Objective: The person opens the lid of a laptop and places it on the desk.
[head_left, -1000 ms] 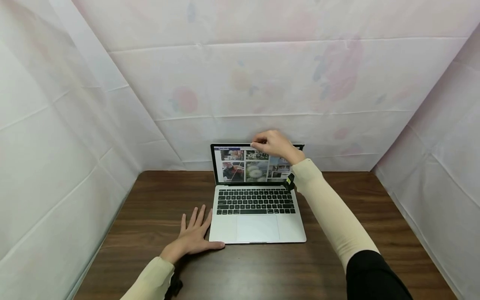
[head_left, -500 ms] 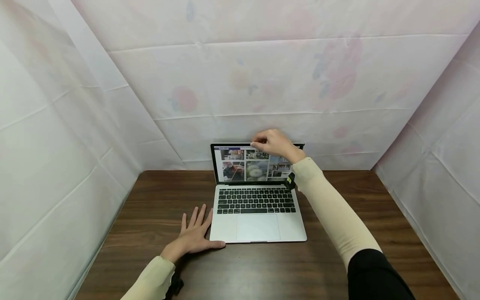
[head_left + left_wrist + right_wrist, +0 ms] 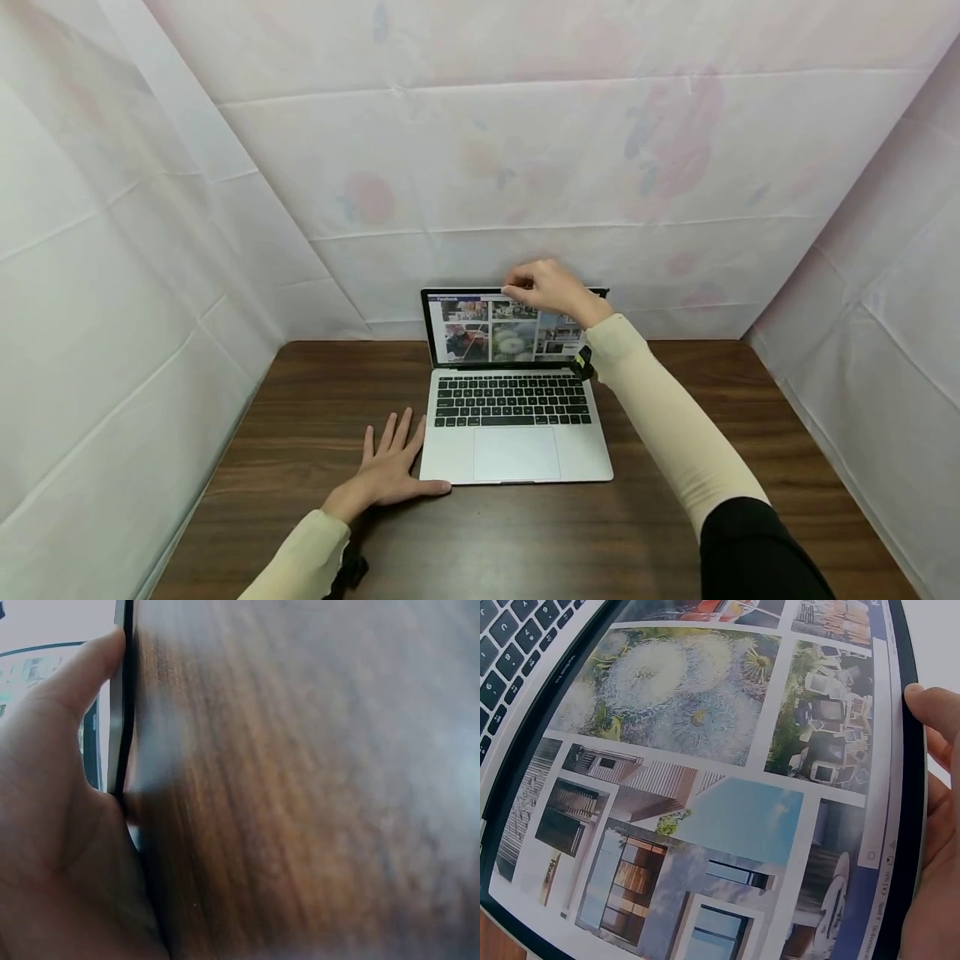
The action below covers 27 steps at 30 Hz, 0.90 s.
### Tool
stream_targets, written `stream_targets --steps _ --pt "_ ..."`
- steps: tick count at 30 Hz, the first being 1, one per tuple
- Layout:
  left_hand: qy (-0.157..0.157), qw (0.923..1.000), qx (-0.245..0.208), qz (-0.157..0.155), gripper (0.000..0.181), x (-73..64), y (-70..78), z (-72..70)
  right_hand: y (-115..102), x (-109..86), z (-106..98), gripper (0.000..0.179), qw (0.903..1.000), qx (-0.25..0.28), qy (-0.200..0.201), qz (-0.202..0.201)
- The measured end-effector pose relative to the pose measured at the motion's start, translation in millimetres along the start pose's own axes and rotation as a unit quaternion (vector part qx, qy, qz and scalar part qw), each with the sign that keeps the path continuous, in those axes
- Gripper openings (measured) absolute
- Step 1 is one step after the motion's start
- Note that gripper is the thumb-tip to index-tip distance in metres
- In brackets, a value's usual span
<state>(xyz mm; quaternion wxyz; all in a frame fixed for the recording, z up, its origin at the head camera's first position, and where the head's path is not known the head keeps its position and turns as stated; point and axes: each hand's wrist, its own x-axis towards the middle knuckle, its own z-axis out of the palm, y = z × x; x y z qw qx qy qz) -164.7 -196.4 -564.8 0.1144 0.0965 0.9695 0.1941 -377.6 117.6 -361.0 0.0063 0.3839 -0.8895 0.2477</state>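
A silver laptop (image 3: 516, 454) stands open on the brown wooden table, its lit screen (image 3: 697, 735) filled with a page of pictures. At the lid's top edge my right hand (image 3: 551, 287) pinches the rim, thumb on the screen's black border and curled fingers behind it, as the right wrist view shows. My left hand (image 3: 386, 477) lies by the front left corner with its fingers spread on the table. Its thumb reaches along the base's front edge and touches it; in the left wrist view the hand (image 3: 45, 795) sits against that edge.
The wooden table (image 3: 300, 433) runs out on both sides of the laptop. White cloth (image 3: 480, 183) with faint pink prints hangs close behind the screen, and more cloth (image 3: 885, 275) encloses the left and right sides. A dark device (image 3: 582, 363) sits at my right wrist.
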Motion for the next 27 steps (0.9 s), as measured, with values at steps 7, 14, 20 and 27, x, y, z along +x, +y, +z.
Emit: stream_targets --steps 7,14,20,27 --pt "-0.030 0.9993 -0.015 0.018 0.128 1.0 1.5 -12.8 4 -3.7 -3 0.026 0.9997 0.017 -0.018 -0.004" --pt "-0.060 0.9961 -0.032 0.057 0.114 -1.5 0.5 -41.2 12 -13.1 -10 0.034 0.9991 0.011 -0.026 0.031" --pt "-0.061 0.9960 -0.022 0.062 0.103 -5.1 -3.9 -54.3 22 -29.5 -18 0.035 0.9987 0.012 -0.019 0.046" --pt "-0.039 0.9981 0.002 0.047 0.086 -7.3 -12.3 -63.3 41 -59.2 -25 0.039 0.9969 0.011 -0.006 0.078"
